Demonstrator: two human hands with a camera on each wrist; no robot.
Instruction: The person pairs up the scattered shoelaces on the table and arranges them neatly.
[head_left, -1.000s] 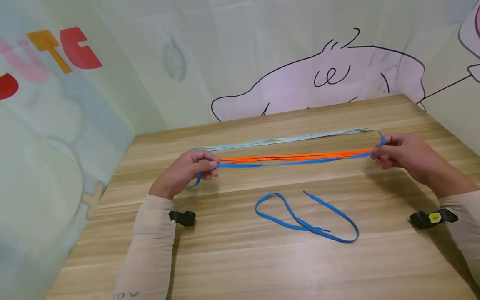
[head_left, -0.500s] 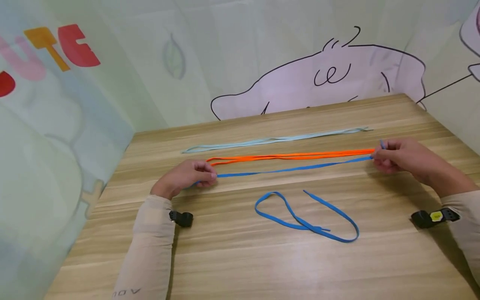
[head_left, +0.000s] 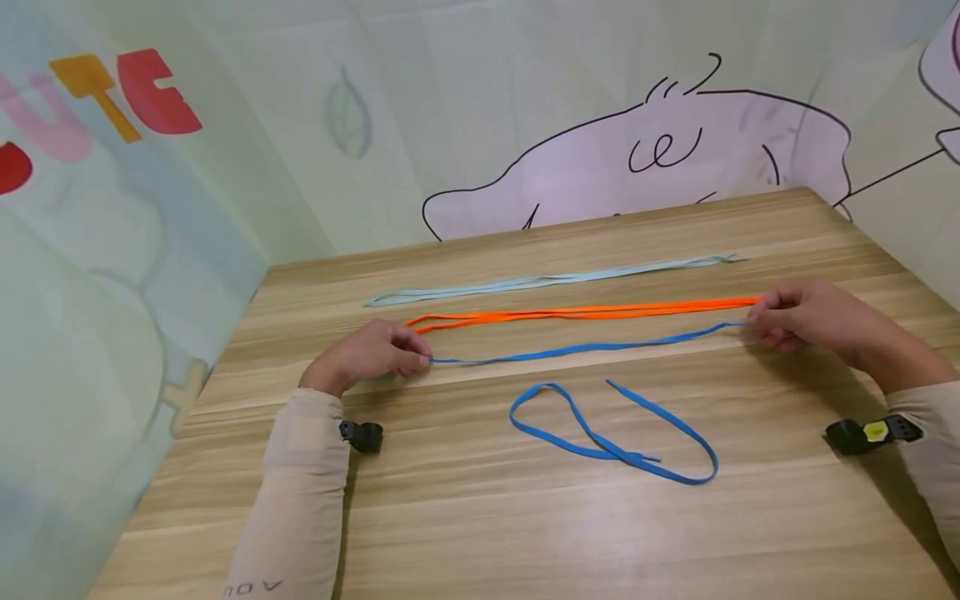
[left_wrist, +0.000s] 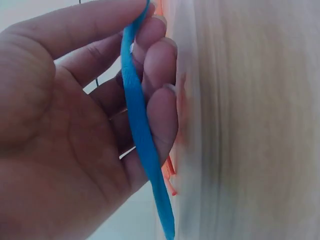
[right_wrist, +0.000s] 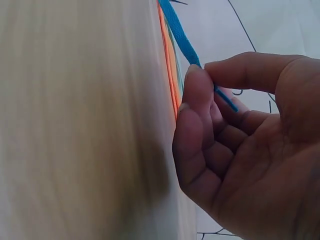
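Note:
A flat blue shoelace (head_left: 570, 350) stretches between both hands, sagging slightly, in front of an orange lace. My left hand (head_left: 375, 357) pinches it between thumb and forefinger; in the left wrist view the lace's loose part (left_wrist: 140, 130) hangs across the other fingers. At the other end, my right hand (head_left: 813, 325) pinches the lace near its tip (right_wrist: 227, 100), which pokes out past the thumb. The orange shoelace (head_left: 585, 312) lies folded lengthwise on the table just behind, its right end hidden by the right hand.
A light blue shoelace (head_left: 547, 280), folded lengthwise, lies farther back on the wooden table (head_left: 465, 517). Nearer the front rests a second blue shoelace (head_left: 675, 425) in a loose loop. A printed cloth (head_left: 390, 100) hangs behind and left of the table.
Both hands have come down and nearer the front with the blue lace, which has gone from taut beside the orange lace to slightly slack and apart from it.

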